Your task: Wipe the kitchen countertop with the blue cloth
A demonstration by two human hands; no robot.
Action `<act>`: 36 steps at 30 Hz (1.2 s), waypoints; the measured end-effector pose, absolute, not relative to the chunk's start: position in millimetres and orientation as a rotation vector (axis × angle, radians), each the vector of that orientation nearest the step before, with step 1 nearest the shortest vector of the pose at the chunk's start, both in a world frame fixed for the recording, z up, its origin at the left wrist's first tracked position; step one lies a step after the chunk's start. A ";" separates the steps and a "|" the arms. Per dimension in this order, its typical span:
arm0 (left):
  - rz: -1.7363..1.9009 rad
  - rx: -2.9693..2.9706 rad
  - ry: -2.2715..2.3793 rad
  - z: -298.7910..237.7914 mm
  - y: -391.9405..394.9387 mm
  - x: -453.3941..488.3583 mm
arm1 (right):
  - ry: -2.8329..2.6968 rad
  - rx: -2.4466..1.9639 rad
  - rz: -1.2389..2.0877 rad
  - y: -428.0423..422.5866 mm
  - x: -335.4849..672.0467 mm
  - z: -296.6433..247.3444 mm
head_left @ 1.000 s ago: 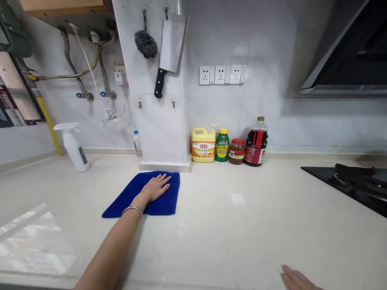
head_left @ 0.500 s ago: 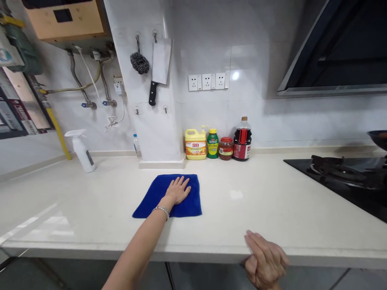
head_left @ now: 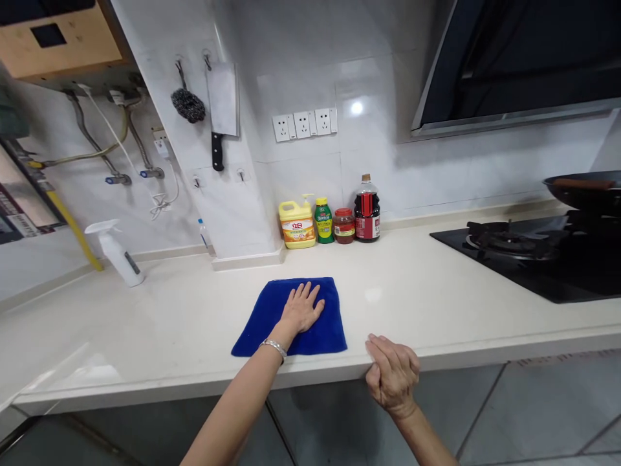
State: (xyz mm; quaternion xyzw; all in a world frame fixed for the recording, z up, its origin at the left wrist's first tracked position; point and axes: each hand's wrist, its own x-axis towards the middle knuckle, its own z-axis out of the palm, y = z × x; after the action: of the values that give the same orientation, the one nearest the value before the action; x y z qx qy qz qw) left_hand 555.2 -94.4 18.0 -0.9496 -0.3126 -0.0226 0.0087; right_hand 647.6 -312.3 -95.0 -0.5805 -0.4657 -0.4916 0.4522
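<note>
My left hand (head_left: 301, 309) lies flat with fingers spread on a blue cloth (head_left: 274, 323), which is laid out on the white countertop (head_left: 184, 323). A silver bracelet (head_left: 274, 348) circles that wrist. At the counter's front edge, right of the cloth, is my right hand (head_left: 395, 375). Its fingers rest together on top of the edge and its thumb is bent at the front, so it grips the edge.
Against the back wall stand a yellow detergent jug (head_left: 297, 226), a green bottle (head_left: 324, 221), a red-lidded jar (head_left: 344, 228) and a dark sauce bottle (head_left: 367, 213). A white spray bottle (head_left: 119, 255) is left, a gas stove (head_left: 533, 259) right. A cleaver (head_left: 224, 103) hangs above.
The view has turned right and tilted. My left hand and the blue cloth have shifted right along the counter, relative to the bottles. My right hand stays at the edge.
</note>
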 end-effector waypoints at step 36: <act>-0.123 -3.342 -0.893 46.9 -72.9 464.9 | -1.185 -1.476 -1.271 -317.7 654.1 -101.6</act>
State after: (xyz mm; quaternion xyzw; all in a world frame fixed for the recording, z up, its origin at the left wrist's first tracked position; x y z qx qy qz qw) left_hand 464.9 -72.9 46.9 -0.9531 -0.2548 -0.0352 -0.1595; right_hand 654.1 -317.7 -101.6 -0.5882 -0.4722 -0.5066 0.4176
